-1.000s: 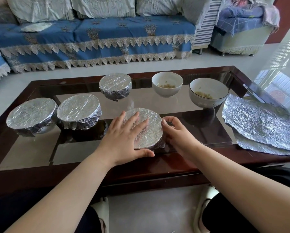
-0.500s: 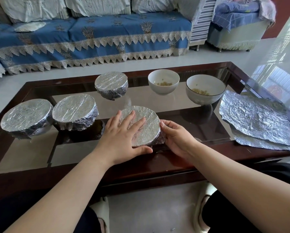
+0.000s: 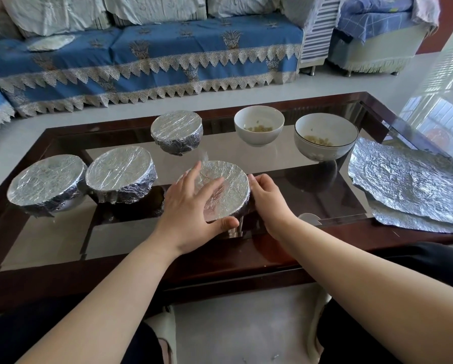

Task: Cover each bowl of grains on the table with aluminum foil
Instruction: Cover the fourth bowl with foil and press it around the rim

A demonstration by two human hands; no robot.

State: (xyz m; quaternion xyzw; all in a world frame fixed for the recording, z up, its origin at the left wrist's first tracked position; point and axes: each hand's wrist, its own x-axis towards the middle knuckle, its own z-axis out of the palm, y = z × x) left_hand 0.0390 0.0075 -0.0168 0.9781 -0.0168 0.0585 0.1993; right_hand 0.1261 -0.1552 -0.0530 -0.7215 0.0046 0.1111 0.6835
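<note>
The left hand (image 3: 191, 206) lies flat, fingers spread, on the foil top of the nearest covered bowl (image 3: 228, 190), thumb against its near rim. The right hand (image 3: 268, 199) curls round that bowl's right side, pressing the foil in. Three more foil-covered bowls sit to the left and behind on the counter (image 3: 62, 240). Two uncovered bowls of grains (image 3: 259, 124) (image 3: 326, 136) stand behind, with loose foil sheets (image 3: 409, 179) at the right.
</note>
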